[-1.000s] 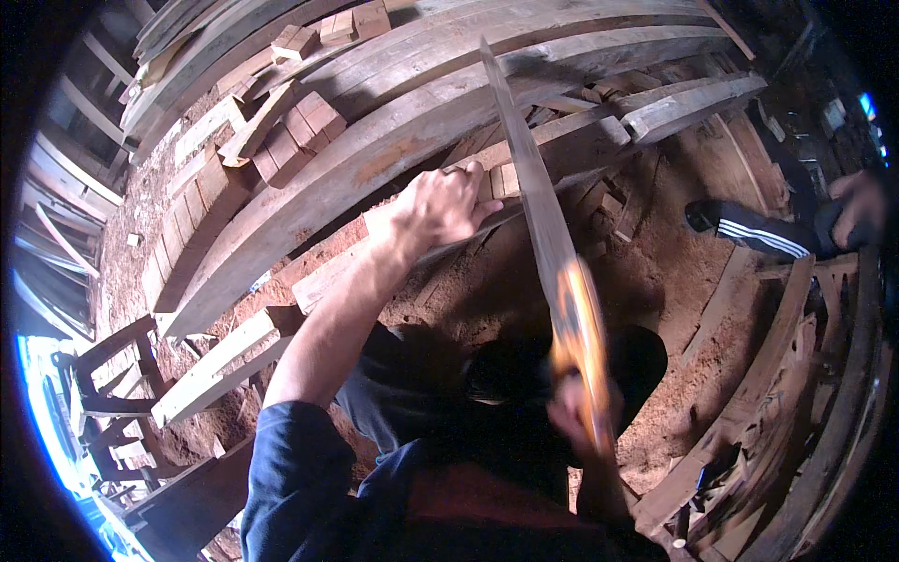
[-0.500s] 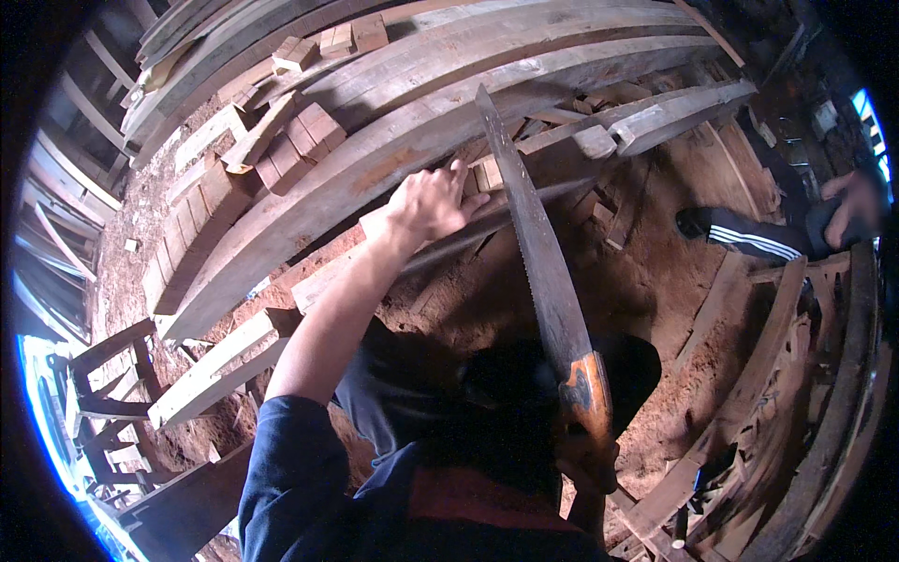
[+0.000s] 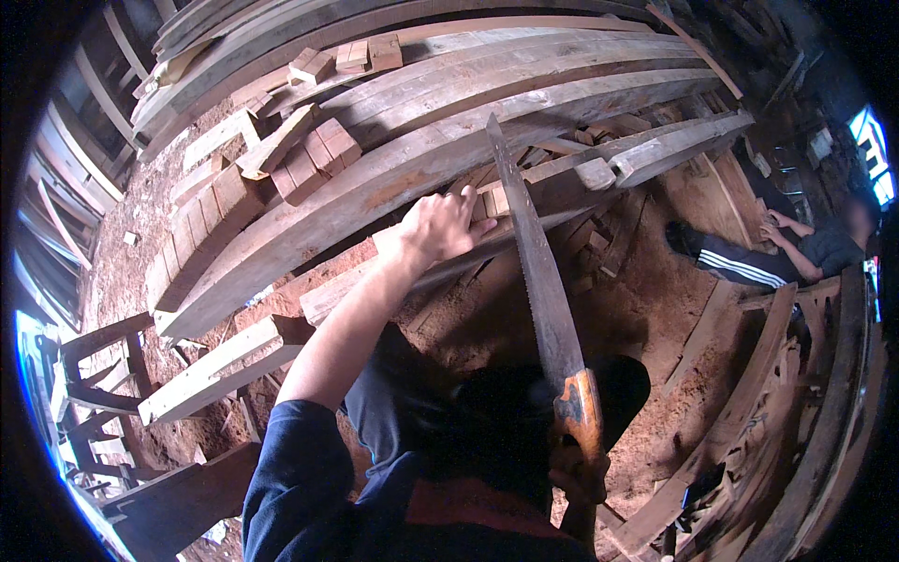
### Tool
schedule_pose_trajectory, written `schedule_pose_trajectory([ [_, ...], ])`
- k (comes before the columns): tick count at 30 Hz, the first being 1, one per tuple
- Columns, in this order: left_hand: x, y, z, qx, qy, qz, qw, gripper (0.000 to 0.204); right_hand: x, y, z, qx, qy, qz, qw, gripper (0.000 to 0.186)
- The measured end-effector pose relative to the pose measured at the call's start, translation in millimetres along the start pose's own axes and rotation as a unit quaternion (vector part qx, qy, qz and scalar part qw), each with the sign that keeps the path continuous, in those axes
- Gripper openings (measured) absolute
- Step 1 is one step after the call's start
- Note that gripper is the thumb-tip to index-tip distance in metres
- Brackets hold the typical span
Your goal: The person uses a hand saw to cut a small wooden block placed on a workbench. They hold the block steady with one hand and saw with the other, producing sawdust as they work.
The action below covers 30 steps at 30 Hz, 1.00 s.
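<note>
My right hand (image 3: 576,468), partly in shadow, is closed around the orange-brown wooden handle of a handsaw (image 3: 541,272). The long grey blade slants away from me, its toothed edge to the left, and crosses a wooden beam (image 3: 342,288). Pressed on top of that beam, just left of the blade, is my left hand (image 3: 435,225), its fingers bent over the wood and its thumb toward the saw. A small pale wood block (image 3: 494,199) sits between the thumb and the blade. The blade hides where it meets the beam.
Long curved timbers (image 3: 403,159) lie beyond my hands, with cut blocks (image 3: 314,159) on them. A cut beam (image 3: 225,365) juts out at left. More planks (image 3: 740,421) are stacked at right. A person (image 3: 796,248) sits at far right on the reddish dirt floor.
The whole view has tilted a little, so the timbers appear lower. Both hands keep their grip. The person at right now sits with the hands lowered toward the knee.
</note>
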<state>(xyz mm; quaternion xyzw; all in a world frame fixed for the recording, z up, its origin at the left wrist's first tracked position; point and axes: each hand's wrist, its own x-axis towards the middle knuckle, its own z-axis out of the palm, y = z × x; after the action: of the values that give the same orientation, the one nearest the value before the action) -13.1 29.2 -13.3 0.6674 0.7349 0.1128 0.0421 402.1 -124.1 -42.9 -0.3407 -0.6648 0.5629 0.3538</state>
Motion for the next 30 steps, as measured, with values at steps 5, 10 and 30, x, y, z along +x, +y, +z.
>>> schedule_pose_trajectory([
  [5, -1.6, 1.2, 0.9, 0.006, 0.014, -0.001, 1.0, 0.076, 0.8, 3.0, -0.8, -0.005, 0.007, 0.003, 1.0, 0.024],
  [10, -1.1, 3.5, -5.2, -0.004, -0.017, -0.021, 1.0, 0.075, 6.8, 4.1, 0.0, -0.024, 0.01, 0.012, 1.0, 0.023],
  [30, 0.6, -2.0, -1.2, -0.026, 0.017, -0.016, 0.999, 0.067, 72.3, -19.2, 1.4, -0.214, -0.07, -0.01, 0.974, 0.02],
])
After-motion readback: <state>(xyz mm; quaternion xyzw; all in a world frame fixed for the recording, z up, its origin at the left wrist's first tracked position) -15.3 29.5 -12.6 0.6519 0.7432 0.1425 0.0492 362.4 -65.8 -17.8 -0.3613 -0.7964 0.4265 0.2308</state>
